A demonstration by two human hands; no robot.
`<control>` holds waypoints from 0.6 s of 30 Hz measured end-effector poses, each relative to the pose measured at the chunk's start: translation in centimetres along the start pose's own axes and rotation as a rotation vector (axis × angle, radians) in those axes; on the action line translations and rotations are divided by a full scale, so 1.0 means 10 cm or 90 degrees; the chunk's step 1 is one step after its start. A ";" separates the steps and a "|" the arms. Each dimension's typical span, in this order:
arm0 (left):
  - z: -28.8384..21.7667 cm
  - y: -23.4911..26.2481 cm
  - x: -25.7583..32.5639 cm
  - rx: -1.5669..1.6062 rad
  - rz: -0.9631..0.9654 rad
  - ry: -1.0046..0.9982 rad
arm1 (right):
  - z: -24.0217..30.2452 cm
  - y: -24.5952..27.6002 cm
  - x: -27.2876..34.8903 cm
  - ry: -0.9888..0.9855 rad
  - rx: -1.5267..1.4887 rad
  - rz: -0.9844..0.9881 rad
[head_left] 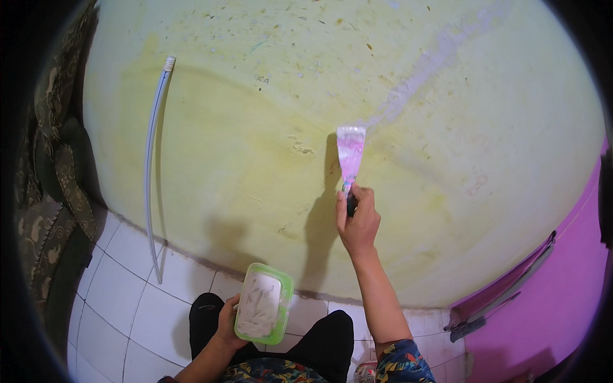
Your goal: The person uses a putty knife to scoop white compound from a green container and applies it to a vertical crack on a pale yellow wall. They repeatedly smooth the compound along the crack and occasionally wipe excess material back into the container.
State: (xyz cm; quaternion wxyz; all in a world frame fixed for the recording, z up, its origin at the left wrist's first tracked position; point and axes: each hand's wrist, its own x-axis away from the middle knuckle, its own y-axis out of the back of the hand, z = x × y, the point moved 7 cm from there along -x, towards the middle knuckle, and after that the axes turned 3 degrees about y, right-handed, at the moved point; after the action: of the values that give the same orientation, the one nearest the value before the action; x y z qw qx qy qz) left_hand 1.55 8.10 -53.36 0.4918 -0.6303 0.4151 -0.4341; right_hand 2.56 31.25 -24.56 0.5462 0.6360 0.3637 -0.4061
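Note:
My right hand (pixel 360 220) grips the dark handle of a putty knife (pixel 350 150), its wide blade smeared pink and white. The blade's edge lies at the yellow wall (pixel 255 159), by the lower end of a pale filler streak (pixel 424 70) that runs up to the right. Low in front of me, my left hand (pixel 230 322) holds a green plastic tub (pixel 286 306) by its left side. Inside the tub is whitish-grey filler paste (pixel 258 303) with a marked surface.
A pale, slim pipe (pixel 149 166) leans on the wall at the left, its foot on the white tiled floor (pixel 159 313). Patterned dark cushions or fabric (pixel 60 185) stand far left. A folded grey and dark item (pixel 504 287) rests by the pink wall (pixel 543 313) at right.

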 end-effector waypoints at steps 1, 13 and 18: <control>-0.01 0.01 0.02 0.001 0.003 0.002 | 0.01 -0.05 -0.05 0.016 0.015 0.001; -0.01 0.00 0.01 -0.023 -0.004 -0.011 | 0.10 -0.04 0.04 -0.087 -0.040 0.006; 0.02 -0.04 0.03 -0.008 -0.014 0.001 | 0.05 -0.25 0.12 -0.078 0.023 0.054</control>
State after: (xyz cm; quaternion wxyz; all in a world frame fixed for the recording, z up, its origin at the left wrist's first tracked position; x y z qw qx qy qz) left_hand 1.81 7.92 -52.97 0.4827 -0.6376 0.4113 -0.4374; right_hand 0.72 31.12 -26.73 0.5724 0.6345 0.2949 -0.4276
